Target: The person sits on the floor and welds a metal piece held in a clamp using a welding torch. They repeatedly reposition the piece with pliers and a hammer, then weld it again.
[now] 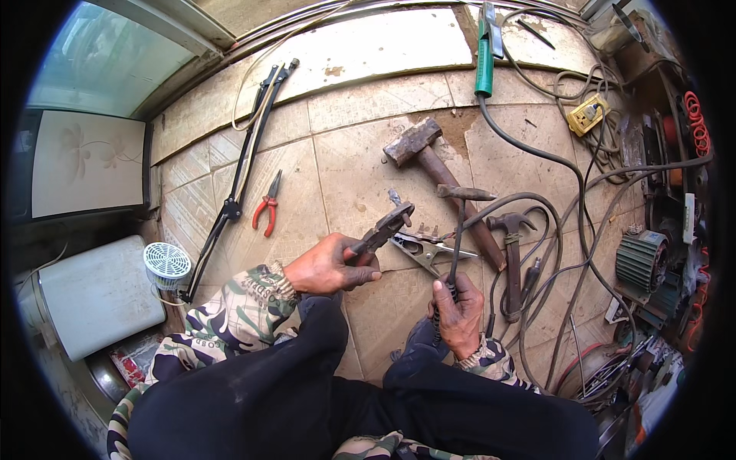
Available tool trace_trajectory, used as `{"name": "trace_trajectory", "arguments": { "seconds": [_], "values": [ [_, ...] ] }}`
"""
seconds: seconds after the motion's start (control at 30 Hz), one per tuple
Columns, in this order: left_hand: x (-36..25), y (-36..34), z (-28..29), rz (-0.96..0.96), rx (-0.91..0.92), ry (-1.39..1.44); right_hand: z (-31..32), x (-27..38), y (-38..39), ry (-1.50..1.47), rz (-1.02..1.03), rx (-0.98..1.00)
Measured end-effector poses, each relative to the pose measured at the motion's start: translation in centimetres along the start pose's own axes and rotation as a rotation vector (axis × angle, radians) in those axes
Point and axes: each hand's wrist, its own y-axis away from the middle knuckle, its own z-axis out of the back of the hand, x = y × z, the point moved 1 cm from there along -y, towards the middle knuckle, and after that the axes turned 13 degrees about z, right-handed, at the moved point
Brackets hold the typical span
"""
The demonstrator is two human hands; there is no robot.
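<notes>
My left hand (326, 266) is closed round the red handles of a pair of pliers (377, 232), whose dark jaws point away to the upper right. A small grey metal piece (394, 197) shows just beyond the jaws; I cannot tell if they grip it. My right hand (458, 316) is wrapped round the coiled handle of a chipping hammer (466, 192), its pointed head raised over the floor. Between the hands and farther out lies a metal welding clamp (422, 251). A sledgehammer (452, 188) rests behind the chipping hammer, and a claw hammer (513, 264) lies to its right.
Red-handled long-nose pliers (267, 205) and a folding black arm stand (247, 153) lie at the left. A green electrode holder (484, 61) trails dark cables (537, 149) across the right side. Beyond are a yellow socket box (587, 115) and a finned motor (642, 259).
</notes>
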Motion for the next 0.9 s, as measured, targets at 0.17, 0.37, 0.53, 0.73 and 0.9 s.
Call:
{"name": "trace_trajectory", "arguments": {
  "seconds": [0.17, 0.37, 0.53, 0.73, 0.9],
  "values": [
    [-0.5, -0.1, 0.1, -0.006, -0.152, -0.217, 0.0, -0.5, 0.1, -0.005, 0.001, 0.031],
    [0.6, -1.2, 1.0, 0.063, -0.357, -0.31, -0.2, -1.5, 0.8, -0.202, -0.161, 0.177],
    [0.9, -1.6, 1.6, 0.128, -0.356, -0.318, -0.9, -3.4, 1.2, -0.334, -0.396, 0.34],
    [1.3, -1.6, 1.6, 0.039, -0.306, -0.231, -2.6, -6.0, 2.8, -0.394, -0.537, 0.396],
    [2.3, -1.8, 2.3, -0.05, -0.164, -0.089, -4.0, -7.1, 3.2, -0.046, -0.373, 0.574]
  ]
}}
